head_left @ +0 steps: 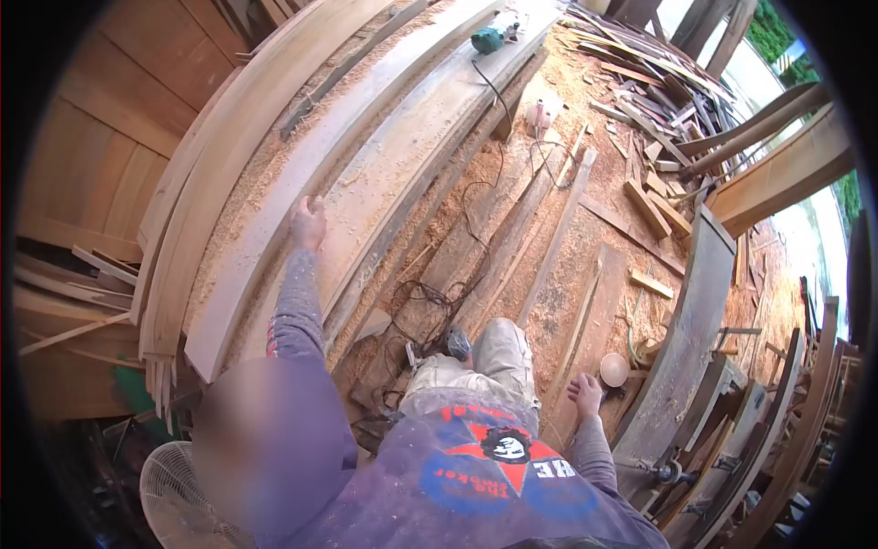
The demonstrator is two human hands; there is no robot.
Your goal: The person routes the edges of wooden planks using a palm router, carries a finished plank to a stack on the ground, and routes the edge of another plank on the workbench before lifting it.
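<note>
My left hand (pixel 308 222) reaches forward onto a long pale plank (pixel 261 229), its fingers apart and resting near the plank's inner edge. It holds no tool. Beside it lies another long wooden plank (pixel 389 160) strewn with shavings. At the far end of that plank sits a teal corded power tool (pixel 489 38), well beyond my left hand. My right hand (pixel 585 392) hangs low at my side, with loosely bent, separated fingers and nothing visible in them. Close to it is a small round pale bowl-like object (pixel 614 370).
A dark cord (pixel 430 291) tangles across the shavings-covered floor by my feet. Scrap wood (pixel 654 206) is piled at the far right, and a long dark board (pixel 681 320) stands on my right. A fan (pixel 169 494) is at lower left, near stacked panels (pixel 119 119).
</note>
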